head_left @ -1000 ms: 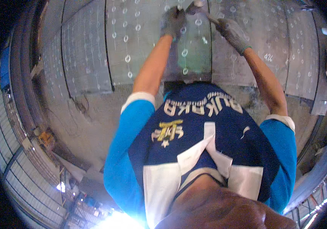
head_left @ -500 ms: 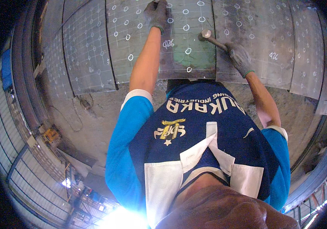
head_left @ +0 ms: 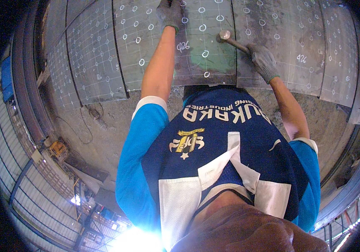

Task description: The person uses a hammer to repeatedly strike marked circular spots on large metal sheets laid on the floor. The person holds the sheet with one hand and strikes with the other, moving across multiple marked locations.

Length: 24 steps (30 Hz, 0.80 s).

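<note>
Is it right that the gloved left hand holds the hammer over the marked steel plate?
No. The head view shows the hammer in the gloved right hand; the left hand rests on the marked steel plate.

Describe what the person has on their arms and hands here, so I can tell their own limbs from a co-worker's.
Both hands wear grey knit work gloves: the left hand and the right hand; the right glove's cuff has a thin green edge. The forearms are uncovered. Bright blue sleeves with white cuffs, the left sleeve and the right sleeve, are pushed up above the elbows, and they join a dark blue shirt front with light lettering.
</note>
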Each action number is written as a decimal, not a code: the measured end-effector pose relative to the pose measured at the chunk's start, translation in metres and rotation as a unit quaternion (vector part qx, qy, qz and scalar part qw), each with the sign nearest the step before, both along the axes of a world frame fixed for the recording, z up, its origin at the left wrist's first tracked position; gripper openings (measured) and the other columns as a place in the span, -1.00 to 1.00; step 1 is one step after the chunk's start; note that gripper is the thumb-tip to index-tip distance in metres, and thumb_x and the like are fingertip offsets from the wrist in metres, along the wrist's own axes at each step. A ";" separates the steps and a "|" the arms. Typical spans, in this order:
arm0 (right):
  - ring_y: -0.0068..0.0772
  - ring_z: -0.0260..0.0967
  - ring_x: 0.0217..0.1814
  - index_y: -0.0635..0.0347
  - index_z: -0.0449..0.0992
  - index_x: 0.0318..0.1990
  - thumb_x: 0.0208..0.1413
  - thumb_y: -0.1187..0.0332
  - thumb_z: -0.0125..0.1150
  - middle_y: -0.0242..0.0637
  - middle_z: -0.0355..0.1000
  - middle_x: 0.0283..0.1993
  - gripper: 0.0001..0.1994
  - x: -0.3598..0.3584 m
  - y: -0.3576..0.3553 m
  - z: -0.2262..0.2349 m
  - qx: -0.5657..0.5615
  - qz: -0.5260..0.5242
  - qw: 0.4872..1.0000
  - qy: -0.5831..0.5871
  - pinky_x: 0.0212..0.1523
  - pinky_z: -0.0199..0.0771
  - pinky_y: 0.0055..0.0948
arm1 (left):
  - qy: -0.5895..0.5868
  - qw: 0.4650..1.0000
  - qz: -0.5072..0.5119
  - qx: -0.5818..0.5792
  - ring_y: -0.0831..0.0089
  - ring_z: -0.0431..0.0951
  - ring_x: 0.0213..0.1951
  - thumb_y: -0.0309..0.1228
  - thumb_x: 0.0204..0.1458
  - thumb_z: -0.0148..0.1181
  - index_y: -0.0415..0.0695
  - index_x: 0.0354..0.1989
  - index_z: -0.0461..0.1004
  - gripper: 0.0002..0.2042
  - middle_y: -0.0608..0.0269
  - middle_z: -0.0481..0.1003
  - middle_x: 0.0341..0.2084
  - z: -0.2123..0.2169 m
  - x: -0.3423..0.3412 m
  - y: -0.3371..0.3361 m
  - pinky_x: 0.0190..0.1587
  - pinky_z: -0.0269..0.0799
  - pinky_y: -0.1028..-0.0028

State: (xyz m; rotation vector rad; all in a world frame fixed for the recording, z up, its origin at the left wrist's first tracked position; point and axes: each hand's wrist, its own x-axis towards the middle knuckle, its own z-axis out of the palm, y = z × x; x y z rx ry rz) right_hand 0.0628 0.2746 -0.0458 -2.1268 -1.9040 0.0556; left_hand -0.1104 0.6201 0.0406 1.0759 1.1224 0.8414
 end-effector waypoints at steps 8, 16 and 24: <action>0.09 0.49 -0.02 0.13 0.53 0.07 0.27 0.36 -0.02 0.00 0.55 -0.08 -0.71 -0.001 -0.004 -0.001 0.022 -0.010 1.000 0.004 0.00 0.44 -0.06 | -0.028 0.999 0.016 0.003 0.58 0.31 -0.68 -0.46 0.19 0.17 -0.08 -0.30 0.47 -0.97 0.40 0.37 -0.62 -0.005 0.000 -0.001 -0.65 0.25 0.48; 0.13 0.50 -0.03 0.14 0.56 0.01 0.28 0.30 -0.03 0.05 0.56 -0.07 -0.72 -0.001 0.000 0.005 -0.009 -0.010 1.000 0.024 -0.02 0.43 0.00 | 0.004 0.999 0.007 0.051 0.57 0.35 -0.64 -0.49 0.19 0.18 -0.15 -0.22 0.50 -0.95 0.37 0.42 -0.58 -0.010 0.000 -0.001 -0.61 0.28 0.45; 0.14 0.49 -0.09 0.14 0.54 0.03 0.28 0.28 0.02 0.04 0.55 -0.13 -0.72 -0.008 0.030 0.057 -0.052 -0.006 0.992 0.117 -0.07 0.43 0.01 | -0.036 0.998 0.003 0.047 0.58 0.36 -0.59 -0.50 0.17 0.21 -0.16 -0.18 0.51 -0.91 0.39 0.44 -0.53 -0.039 -0.001 0.013 -0.58 0.30 0.46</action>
